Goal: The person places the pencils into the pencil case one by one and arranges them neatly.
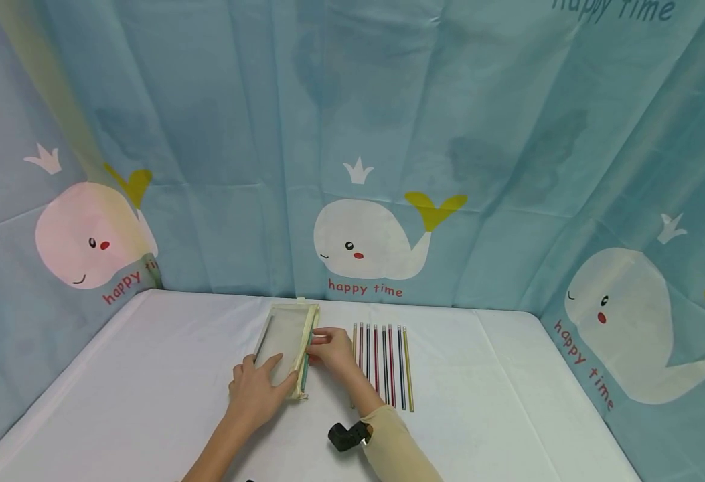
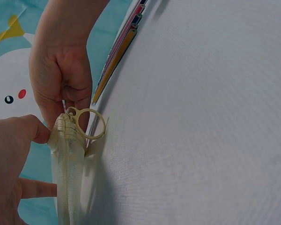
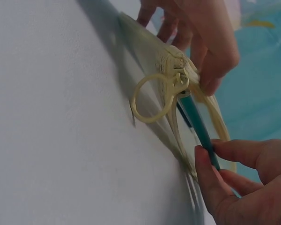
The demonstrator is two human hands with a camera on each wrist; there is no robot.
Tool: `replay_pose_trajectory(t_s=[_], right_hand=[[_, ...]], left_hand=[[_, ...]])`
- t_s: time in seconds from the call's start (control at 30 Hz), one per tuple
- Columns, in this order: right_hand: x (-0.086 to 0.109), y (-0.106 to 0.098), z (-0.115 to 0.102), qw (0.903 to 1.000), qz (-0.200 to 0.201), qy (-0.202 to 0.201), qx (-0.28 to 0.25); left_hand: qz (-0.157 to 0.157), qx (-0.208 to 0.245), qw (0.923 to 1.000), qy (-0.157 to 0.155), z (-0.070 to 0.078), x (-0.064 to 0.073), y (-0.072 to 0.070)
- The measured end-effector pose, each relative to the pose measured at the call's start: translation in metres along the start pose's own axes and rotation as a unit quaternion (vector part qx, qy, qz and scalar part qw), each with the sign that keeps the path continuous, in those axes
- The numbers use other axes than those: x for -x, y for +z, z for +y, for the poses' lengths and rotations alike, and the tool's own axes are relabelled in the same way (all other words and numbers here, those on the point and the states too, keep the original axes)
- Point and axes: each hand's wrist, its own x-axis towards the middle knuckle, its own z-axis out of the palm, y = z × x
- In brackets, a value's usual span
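Observation:
A pale yellow mesh pencil case (image 1: 286, 328) lies on the table with its zip open along the right side. My left hand (image 1: 258, 391) holds it across the near part, the thumb at the zip edge and the fingers spread towards the left side. In the right wrist view, my right hand (image 3: 243, 183) pinches a slim teal pencil (image 3: 196, 119) between thumb and fingers at the opening. Part of the teal pencil is inside the case. A ring zip pull (image 2: 91, 124) hangs at the near corner. A dark pencil (image 1: 264, 337) shows through the mesh.
Several striped and coloured pencils (image 1: 400, 368) lie side by side right of the case, partly hidden by my right forearm. White cloth covers the table (image 1: 479, 402). A blue whale-print curtain (image 1: 358, 100) hangs behind and at both sides.

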Motion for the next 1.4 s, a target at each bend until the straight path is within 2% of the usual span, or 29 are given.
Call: replay_pose_trajectory(t_s=[0.4,0.8,1.0,1.23,1.33,1.4], right_hand=[[-0.001,0.007,-0.001,0.9998,-0.004,-0.004,-0.018],[0.001,-0.001,0.0,0.9997,0.007,0.02,-0.01],[0.003,-0.003,0.001,0.9986,0.003,0.016,0.051],[0.0,0.001,0.0,0.9885,-0.003,-0.027,0.148],[0.0,0.001,-0.003,0.9868,-0.01,-0.035,0.158],[0.0,0.0,-0.005,0.9886,-0.013,-0.027,0.147]], left_hand=[[-0.003,0.005,1.0,-0.005,-0.002,0.0,0.001],[-0.004,-0.001,1.0,-0.003,-0.002,-0.001,0.001],[-0.006,-0.004,1.0,-0.002,-0.002,-0.001,0.0],[-0.006,0.0,1.0,-0.003,-0.001,0.001,0.0],[-0.005,0.001,1.0,-0.002,0.0,0.001,0.0],[-0.004,0.0,1.0,0.0,-0.001,0.001,-0.001]])
